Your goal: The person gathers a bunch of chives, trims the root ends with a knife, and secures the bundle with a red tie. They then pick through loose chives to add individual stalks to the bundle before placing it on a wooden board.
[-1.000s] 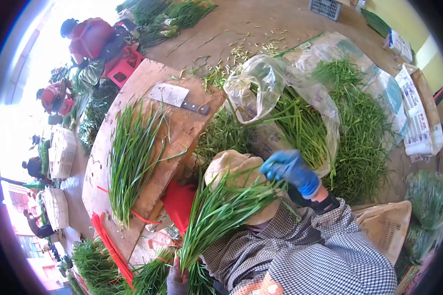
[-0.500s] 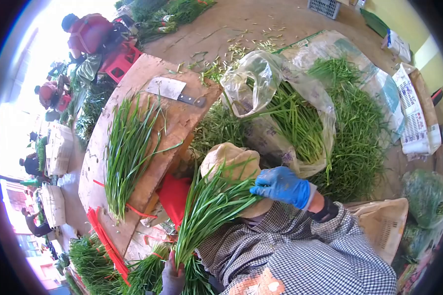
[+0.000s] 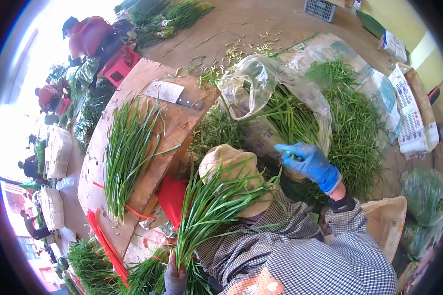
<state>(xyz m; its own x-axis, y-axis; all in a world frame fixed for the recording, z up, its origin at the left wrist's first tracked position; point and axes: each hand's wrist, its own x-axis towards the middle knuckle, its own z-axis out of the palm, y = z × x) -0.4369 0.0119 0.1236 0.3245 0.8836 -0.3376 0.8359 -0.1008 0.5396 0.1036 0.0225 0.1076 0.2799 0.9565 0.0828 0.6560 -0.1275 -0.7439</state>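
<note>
My left hand (image 3: 174, 278), in a greyish glove, grips the lower end of a bunch of long green leaves (image 3: 209, 211) at the bottom. The leaves fan up and right over my lap and beige knee covering. My right hand (image 3: 307, 164), in a blue glove, is apart from the bunch, between its tips and the plastic bag of green stalks (image 3: 295, 118). Its index finger is stretched out and the others are partly bent; green shows between them. Another bunch (image 3: 128, 157) lies on the wooden board (image 3: 96, 152), near a cleaver (image 3: 165, 91).
Red ties (image 3: 108, 248) hang at the board's lower edge. Loose greens (image 3: 354, 132) lie on sheeting right of the bag. A beige crate (image 3: 386, 226) stands at lower right. Other people (image 3: 88, 37) sit at the upper left, near a red stool (image 3: 119, 66).
My right hand has left the leaf tips and moved up and right, its fingers now less closed. My left hand still holds the bunch, whose tips now spread farther right.
</note>
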